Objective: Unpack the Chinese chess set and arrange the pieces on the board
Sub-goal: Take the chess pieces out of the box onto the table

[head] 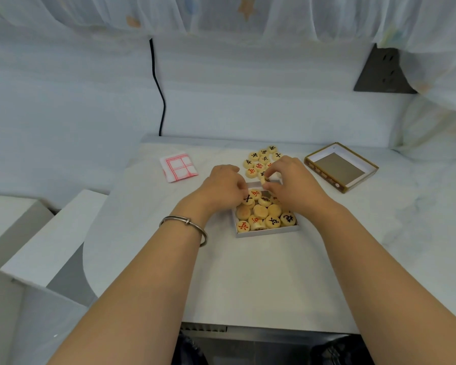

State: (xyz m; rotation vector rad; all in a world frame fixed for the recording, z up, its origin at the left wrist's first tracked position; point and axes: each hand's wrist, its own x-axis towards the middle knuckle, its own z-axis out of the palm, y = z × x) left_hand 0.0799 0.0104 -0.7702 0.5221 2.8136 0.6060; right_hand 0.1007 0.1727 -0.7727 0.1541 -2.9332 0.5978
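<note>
Right hand pinched one chess piece above the box tray; left hand fingers curled among pieces, grip unclear. A loose pinch risked dropping it.

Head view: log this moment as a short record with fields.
box tray: white tray on the table, partly filled with pieces
unpacked pieces: cluster on the table beyond the tray
lid: brown-edged lid lying inside-up, far right
board: folded red-lined sheet, far left, not yet spread
left hand: fingers in the tray among the pieces
right hand: grip on one piece above the tray's far edge
</note>
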